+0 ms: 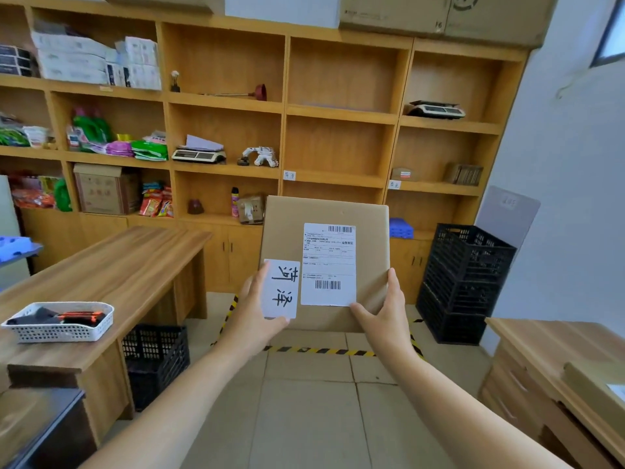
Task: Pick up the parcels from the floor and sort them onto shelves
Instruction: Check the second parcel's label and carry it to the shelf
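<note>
I hold a flat brown cardboard parcel (297, 228) up in front of me with both hands. It carries a white shipping label with barcodes and a smaller white card with handwritten characters. My left hand (252, 309) grips its lower left edge, thumb over the card. My right hand (385, 308) grips the lower right edge. Behind the parcel stands a wooden shelf unit (338, 111) with several bare compartments in its middle and right columns.
A wooden desk (111, 269) with a white basket (61, 321) is on my left, a black crate (155, 360) under it. Stacked black crates (463, 282) stand at the right. Another desk (554, 353) is at the near right. Yellow-black tape (318, 350) marks the floor.
</note>
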